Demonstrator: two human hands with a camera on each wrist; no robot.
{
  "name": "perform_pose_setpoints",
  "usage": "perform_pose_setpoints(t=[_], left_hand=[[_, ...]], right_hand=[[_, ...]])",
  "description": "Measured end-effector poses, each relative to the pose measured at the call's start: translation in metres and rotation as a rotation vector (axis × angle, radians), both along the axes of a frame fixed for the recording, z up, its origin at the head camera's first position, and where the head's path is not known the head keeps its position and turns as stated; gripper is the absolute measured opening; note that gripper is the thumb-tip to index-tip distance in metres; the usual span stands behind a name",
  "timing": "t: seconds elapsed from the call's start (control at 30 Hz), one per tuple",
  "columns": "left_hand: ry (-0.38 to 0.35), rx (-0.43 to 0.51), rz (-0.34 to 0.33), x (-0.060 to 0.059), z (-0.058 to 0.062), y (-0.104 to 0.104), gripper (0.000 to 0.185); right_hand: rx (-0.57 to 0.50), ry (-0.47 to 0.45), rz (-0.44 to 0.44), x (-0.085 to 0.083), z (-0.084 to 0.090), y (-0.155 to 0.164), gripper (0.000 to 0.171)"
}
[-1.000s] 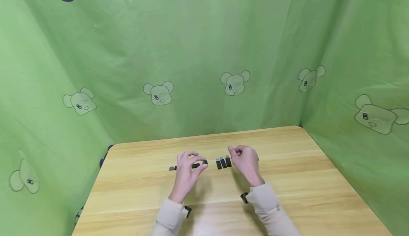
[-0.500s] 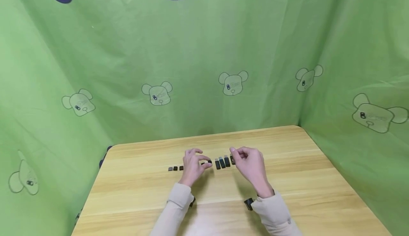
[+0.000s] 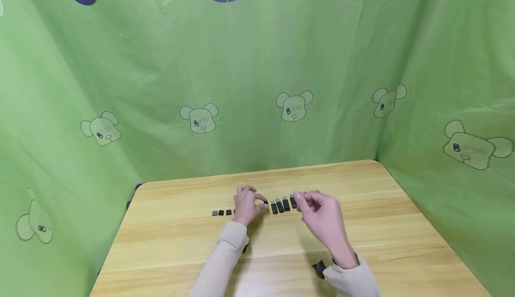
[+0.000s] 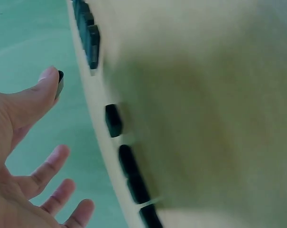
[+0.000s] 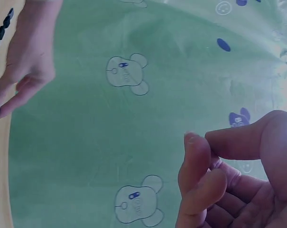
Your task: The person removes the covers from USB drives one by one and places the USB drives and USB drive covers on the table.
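Note:
My left hand (image 3: 247,205) pinches a small black cap (image 4: 60,81) between thumb and index finger, its other fingers spread. Just right of it in the head view lie several black USB sticks (image 3: 280,206) side by side, metal plugs pointing away from me. Left of that hand runs a row of small dark caps (image 3: 221,213), partly covered by it. My right hand (image 3: 323,218) hovers beside the rightmost USB stick (image 3: 293,201). Its fingers are loosely curled, thumb close to the index finger, and nothing shows between them in the right wrist view.
A light wooden table (image 3: 169,243) bears everything. Its far edge meets a green curtain (image 3: 241,149) printed with bear heads, which also hangs on both sides. A black wrist device (image 3: 319,269) sits under the right sleeve.
My left hand has moved right with the cap, nearer the USB sticks, uncovering more caps on the left. My right hand has drawn back toward me and right, exposing another USB stick.

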State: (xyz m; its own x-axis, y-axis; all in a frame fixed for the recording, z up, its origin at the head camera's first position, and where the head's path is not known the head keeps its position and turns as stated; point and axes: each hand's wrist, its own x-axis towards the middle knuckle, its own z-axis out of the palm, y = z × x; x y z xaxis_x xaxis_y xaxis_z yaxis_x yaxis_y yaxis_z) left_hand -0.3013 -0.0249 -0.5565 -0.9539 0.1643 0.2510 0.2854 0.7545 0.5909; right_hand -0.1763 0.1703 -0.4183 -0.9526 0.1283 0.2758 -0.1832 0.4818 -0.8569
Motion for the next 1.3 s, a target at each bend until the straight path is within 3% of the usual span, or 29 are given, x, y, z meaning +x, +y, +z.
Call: perform_pose_setpoints(t=[0.47, 0.87, 1.0, 1.13, 1.3], left_hand=[[-0.099, -0.073, 0.073, -0.003, -0.016, 0.003, 0.017], [-0.084, -0.091, 0.088, 0.001, -0.020, 0.003, 0.020], [-0.059, -0.069, 0.105, 0.001, -0.014, 0.000, 0.037], [-0.040, -0.009, 0.148, 0.003, 0.004, -0.006, 0.045], [-0.024, 0.081, 0.191, 0.021, 0.029, -0.016, 0.044]], right_hand=[[-0.043, -0.063, -0.017, 0.022, 0.010, 0.004, 0.024], [-0.047, -0.087, -0.044, 0.025, 0.010, 0.006, 0.019], [-0.040, -0.091, -0.049, 0.025, 0.009, 0.008, 0.020], [-0.044, -0.087, -0.049, 0.026, 0.008, 0.010, 0.020], [-0.038, -0.081, -0.074, 0.029, 0.007, 0.013, 0.022]])
